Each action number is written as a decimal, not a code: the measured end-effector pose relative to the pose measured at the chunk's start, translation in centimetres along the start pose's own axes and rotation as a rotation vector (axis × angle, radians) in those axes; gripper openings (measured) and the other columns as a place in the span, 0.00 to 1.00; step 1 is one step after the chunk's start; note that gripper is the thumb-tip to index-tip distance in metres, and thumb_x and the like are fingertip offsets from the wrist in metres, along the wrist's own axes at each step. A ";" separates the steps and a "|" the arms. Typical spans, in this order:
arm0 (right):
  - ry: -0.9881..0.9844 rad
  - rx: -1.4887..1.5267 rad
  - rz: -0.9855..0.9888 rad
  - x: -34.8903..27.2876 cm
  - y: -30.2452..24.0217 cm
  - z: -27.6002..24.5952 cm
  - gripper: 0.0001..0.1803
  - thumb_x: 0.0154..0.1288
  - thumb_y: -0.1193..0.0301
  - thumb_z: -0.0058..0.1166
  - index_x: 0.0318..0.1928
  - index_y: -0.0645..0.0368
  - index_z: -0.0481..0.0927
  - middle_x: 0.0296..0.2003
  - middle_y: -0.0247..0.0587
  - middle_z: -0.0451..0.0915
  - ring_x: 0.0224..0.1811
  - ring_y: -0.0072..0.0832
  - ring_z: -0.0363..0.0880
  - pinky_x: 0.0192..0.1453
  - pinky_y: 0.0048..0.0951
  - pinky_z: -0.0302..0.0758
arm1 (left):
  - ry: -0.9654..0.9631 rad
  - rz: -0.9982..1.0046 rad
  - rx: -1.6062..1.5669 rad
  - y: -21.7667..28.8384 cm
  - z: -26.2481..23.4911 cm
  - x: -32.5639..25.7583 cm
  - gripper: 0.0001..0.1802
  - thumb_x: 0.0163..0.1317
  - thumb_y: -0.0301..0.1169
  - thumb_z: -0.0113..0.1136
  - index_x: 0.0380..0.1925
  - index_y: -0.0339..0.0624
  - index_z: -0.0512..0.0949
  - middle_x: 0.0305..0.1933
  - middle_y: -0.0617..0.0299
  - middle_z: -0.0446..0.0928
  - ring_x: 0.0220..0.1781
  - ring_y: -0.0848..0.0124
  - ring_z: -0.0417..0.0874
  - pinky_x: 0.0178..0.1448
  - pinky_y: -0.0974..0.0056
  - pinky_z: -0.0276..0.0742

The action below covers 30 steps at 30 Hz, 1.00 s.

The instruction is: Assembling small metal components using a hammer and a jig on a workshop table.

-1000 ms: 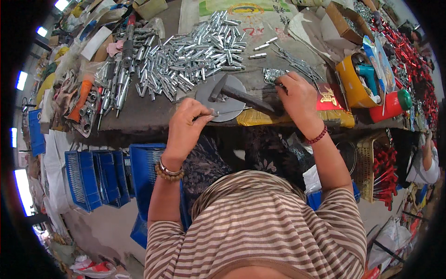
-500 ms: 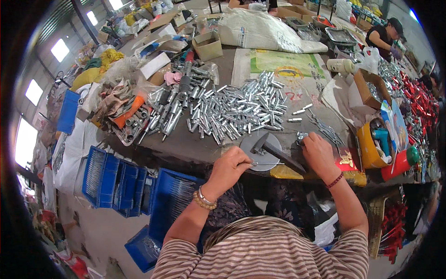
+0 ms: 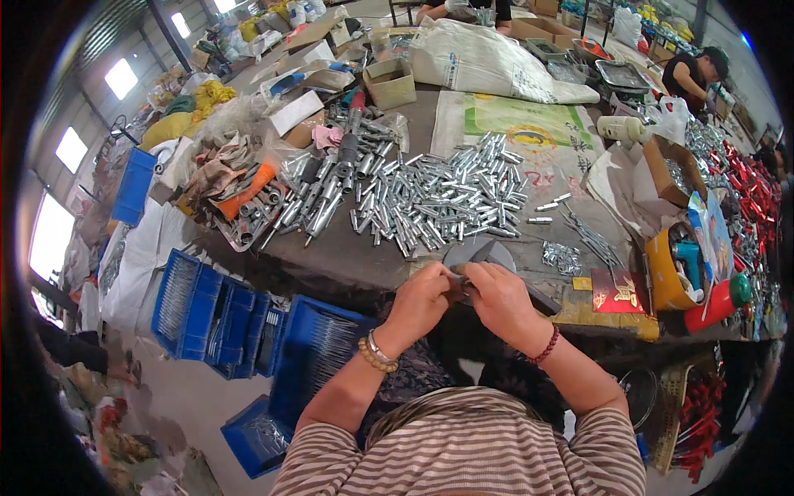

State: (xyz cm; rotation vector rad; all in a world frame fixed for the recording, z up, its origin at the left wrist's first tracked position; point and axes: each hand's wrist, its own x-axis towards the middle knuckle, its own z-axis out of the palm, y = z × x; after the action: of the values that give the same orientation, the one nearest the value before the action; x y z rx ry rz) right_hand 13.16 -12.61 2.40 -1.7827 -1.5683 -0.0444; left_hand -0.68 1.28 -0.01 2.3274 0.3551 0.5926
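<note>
My left hand point(image 3: 424, 299) and my right hand point(image 3: 496, 299) meet in front of me at the near edge of the workbench point(image 3: 347, 256). Their fingertips pinch a small metal part point(image 3: 461, 283) between them; most of it is hidden by the fingers. Just behind the hands lies a round grey metal plate point(image 3: 482, 253). Farther back a big heap of short silver metal tubes point(image 3: 442, 194) covers the bench middle.
Blue plastic crates point(image 3: 217, 318) of thin rods stand on the floor at left. Longer metal sockets point(image 3: 318, 194) lie left of the heap. Thin pins point(image 3: 587, 236), an orange tub point(image 3: 674, 273) and red tools point(image 3: 757, 207) fill the right. Other people work at the far side.
My hands have come together from apart, the right one leaving the hammer handle on the plate. The view has tilted up, showing more of the far bench.
</note>
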 end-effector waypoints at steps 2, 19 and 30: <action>0.026 0.044 0.027 0.0 -0.1 0.2 0.17 0.61 0.79 0.59 0.52 0.57 0.77 0.38 0.45 0.81 0.44 0.47 0.81 0.46 0.47 0.79 | -0.010 -0.053 -0.026 0.3 0.0 -0.1 0.07 0.59 0.21 0.62 0.37 0.41 0.83 0.41 0.57 0.79 0.45 0.54 0.83 0.50 0.53 0.79; 0.054 -0.061 -0.007 -1.5 -0.2 0.3 0.15 0.58 0.82 0.61 0.47 0.61 0.78 0.35 0.47 0.81 0.40 0.49 0.80 0.44 0.47 0.77 | 0.018 0.036 -0.039 0.0 0.1 -0.2 0.06 0.58 0.21 0.63 0.35 0.39 0.78 0.41 0.55 0.76 0.47 0.52 0.82 0.49 0.50 0.78; 0.094 -0.168 -0.040 -1.9 0.6 -1.6 0.17 0.56 0.76 0.64 0.48 0.57 0.80 0.36 0.42 0.80 0.41 0.45 0.80 0.47 0.45 0.78 | 0.020 0.030 -0.088 -0.3 0.5 -0.1 0.05 0.59 0.23 0.67 0.35 0.39 0.83 0.39 0.54 0.77 0.44 0.53 0.83 0.48 0.53 0.78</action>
State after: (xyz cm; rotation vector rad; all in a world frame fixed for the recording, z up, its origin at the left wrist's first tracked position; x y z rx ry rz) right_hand 13.89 -15.07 2.38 -1.8483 -1.5715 -0.2832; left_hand -0.57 1.20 -0.58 2.2473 0.2981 0.6345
